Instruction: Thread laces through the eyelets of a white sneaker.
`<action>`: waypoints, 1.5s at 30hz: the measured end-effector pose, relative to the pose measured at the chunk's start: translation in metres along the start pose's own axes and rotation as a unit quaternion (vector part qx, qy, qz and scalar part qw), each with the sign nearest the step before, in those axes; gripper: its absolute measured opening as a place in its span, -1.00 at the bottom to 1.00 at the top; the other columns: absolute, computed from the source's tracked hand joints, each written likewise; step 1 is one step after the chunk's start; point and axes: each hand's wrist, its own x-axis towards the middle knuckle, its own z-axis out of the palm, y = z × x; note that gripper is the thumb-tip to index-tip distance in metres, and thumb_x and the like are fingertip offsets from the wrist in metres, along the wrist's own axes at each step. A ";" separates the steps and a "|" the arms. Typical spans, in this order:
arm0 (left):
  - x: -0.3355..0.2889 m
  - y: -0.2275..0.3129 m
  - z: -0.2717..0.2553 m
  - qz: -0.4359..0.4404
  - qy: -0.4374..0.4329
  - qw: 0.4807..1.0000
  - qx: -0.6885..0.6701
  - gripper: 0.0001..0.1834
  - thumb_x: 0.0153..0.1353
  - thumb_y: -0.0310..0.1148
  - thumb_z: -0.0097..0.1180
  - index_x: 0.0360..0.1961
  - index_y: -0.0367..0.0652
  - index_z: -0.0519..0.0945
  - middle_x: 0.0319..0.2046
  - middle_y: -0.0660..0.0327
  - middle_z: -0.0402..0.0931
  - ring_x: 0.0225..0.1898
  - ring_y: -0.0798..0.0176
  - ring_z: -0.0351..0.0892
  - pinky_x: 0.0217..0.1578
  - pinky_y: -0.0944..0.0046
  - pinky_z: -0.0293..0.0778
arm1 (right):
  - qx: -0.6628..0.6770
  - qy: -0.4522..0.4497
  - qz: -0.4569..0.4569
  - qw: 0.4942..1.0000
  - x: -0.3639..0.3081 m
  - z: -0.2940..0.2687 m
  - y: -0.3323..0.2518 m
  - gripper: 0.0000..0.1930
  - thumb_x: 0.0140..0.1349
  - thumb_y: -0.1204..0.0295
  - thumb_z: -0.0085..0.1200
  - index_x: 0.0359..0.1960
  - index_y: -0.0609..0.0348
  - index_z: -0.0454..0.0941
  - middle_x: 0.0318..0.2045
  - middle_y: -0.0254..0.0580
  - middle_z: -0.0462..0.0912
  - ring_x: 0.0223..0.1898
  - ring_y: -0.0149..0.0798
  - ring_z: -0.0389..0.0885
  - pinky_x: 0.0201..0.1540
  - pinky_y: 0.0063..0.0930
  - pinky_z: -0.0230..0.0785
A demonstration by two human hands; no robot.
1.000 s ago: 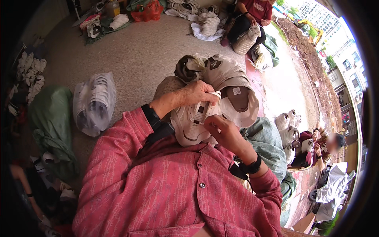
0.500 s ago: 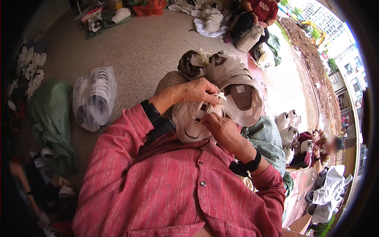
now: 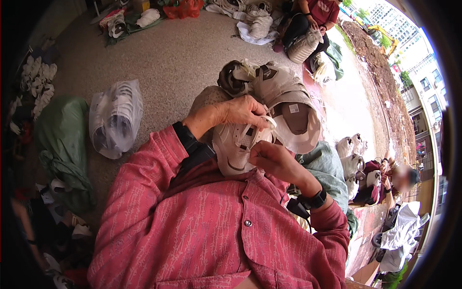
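Note:
A cream sneaker (image 3: 230, 153) with a dark patch on its tongue rests at my lap, toe toward me. My left hand (image 3: 240, 111) is closed on the sneaker's upper edge by the tongue and lacing. Beside the sneaker's right side, my right hand (image 3: 275, 161) is curled, fingertips pressed together; whatever they pinch is hidden. Just beyond my hands lies a bundle of nested cream shoes (image 3: 281, 89), one opening showing a tan insole (image 3: 294, 120). An olive-trimmed shoe (image 3: 231, 79) lies at its left.
A clear plastic bag of nested shoes (image 3: 115, 120) stands on the floor to my left, near a green sack (image 3: 62, 139). Ahead, a seated person (image 3: 320, 17) handles a shoe stack (image 3: 305, 46). Another person (image 3: 385, 178) sits at right near more shoes (image 3: 353, 166).
My right hand has drawn back a little to the right and downward from the sneaker's lacing. The sneaker has shifted slightly, and my left hand keeps its grip.

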 end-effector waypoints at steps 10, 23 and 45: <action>0.001 0.002 0.000 -0.028 0.000 0.998 -0.050 -0.73 0.29 -0.18 0.20 -0.38 -0.18 0.70 -0.46 0.42 0.60 -0.38 0.53 0.49 -0.29 0.42 0.43 | -0.355 0.103 -0.126 0.921 -0.001 -0.006 0.009 -0.75 0.23 0.50 0.11 -0.05 0.07 0.51 -0.58 -0.11 0.56 -0.55 -0.05 0.61 -0.49 -0.24 0.40; -0.004 0.004 -0.008 0.013 -0.037 0.999 0.026 -0.73 0.17 -0.22 0.33 -0.32 -0.24 0.66 -0.41 0.39 0.57 -0.32 0.52 0.47 -0.26 0.37 0.43 | -0.397 0.032 -0.134 0.907 0.014 -0.011 0.010 -0.84 0.23 0.48 0.12 -0.16 0.13 0.47 -0.58 -0.12 0.56 -0.54 -0.02 0.61 -0.50 -0.22 0.40; -0.001 0.001 -0.004 -0.019 -0.007 0.999 0.034 -0.68 0.28 -0.14 0.23 -0.31 -0.22 0.69 -0.48 0.42 0.55 -0.37 0.52 0.47 -0.27 0.42 0.41 | -0.146 0.128 0.139 0.971 0.010 0.004 0.010 -0.72 0.26 0.27 0.24 -0.27 0.30 0.68 -0.62 -0.35 0.53 -0.59 -0.54 0.39 -0.55 -0.48 0.27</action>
